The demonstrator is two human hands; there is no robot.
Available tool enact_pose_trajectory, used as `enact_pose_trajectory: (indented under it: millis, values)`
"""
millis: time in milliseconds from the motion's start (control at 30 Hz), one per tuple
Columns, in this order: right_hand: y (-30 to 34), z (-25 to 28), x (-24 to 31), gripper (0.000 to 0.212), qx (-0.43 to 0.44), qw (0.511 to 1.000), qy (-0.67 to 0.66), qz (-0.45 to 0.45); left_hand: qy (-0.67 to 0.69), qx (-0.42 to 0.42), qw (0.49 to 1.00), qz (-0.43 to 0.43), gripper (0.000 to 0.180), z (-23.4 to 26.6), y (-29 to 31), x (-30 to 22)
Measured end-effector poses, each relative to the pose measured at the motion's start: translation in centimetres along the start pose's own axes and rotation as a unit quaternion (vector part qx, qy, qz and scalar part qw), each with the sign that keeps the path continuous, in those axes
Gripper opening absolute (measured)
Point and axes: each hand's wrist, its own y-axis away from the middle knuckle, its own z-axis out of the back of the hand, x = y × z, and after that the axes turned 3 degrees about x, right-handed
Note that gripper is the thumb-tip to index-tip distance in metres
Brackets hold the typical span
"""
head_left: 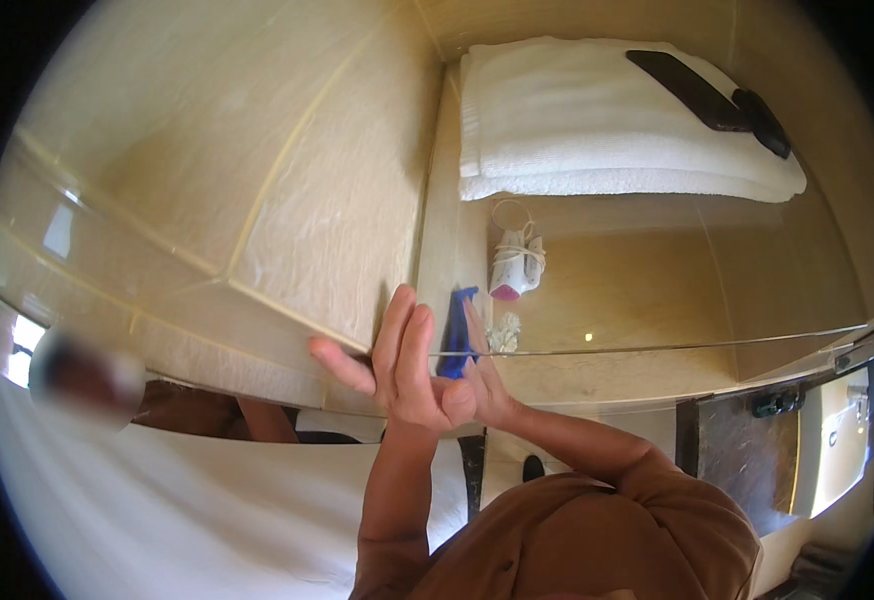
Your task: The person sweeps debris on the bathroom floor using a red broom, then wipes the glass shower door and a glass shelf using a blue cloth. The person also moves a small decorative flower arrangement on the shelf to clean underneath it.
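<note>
My left hand (412, 365) is raised at the lower corner of the beige tiled wall, its fingers stretched out and spread. It appears to touch the wall's edge and holds nothing that I can see. Just beside it, partly hidden behind it, my right hand (497, 400) has its fingers along a blue cloth-like piece (462, 335), pressing it against the narrow strip by the wall. Close to the right hand lie a crumpled white bit (505, 332) and a white roll-like object (510, 265) wrapped in cord, with a pinkish end.
A folded white towel (567, 120) lies at the back of the tiled recess. On it rest a dark flat slab (692, 92) and another dark object (762, 122). A thin glass-like edge (657, 345) crosses in front. A white surface (257, 500) spreads at lower left.
</note>
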Motion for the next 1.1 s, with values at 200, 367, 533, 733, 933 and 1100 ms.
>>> enact_pose_trajectory:
  millis: [200, 367, 533, 733, 933, 1100]
  values:
    - [-10.0, 3.2, -6.7, 0.066, -0.103, 0.979, -0.047, -0.167, -0.033, -0.037, 0.999, -0.009, 0.07, -1.2, 0.0, -0.1]
    - [-19.4, 8.3, -12.2, 0.063, -0.086, 0.938, -0.082, -0.325, -0.076, -0.081, 0.993, -0.049, 0.067, -2.2, -0.3, 0.3]
    - [-23.0, 11.0, -15.9, 0.063, -0.114, 0.882, -0.227, -0.397, -0.106, -0.004, 0.993, -0.05, 0.066, -0.8, -0.2, 0.5]
    - [-23.4, 11.0, -17.2, 0.063, -0.137, 0.843, -0.288, -0.433, -0.116, -0.003, 0.993, -0.029, 0.065, -0.6, -0.3, 0.5]
    - [-23.4, 9.7, -16.1, 0.063, -0.169, 0.821, -0.295, -0.458, -0.123, 0.002, 0.992, -0.028, 0.067, -0.6, -0.4, 0.4]
    - [-22.2, 8.0, -13.0, 0.064, -0.182, 0.807, -0.28, -0.486, -0.067, -0.058, 0.996, -0.013, 0.069, -1.9, -0.5, 0.3]
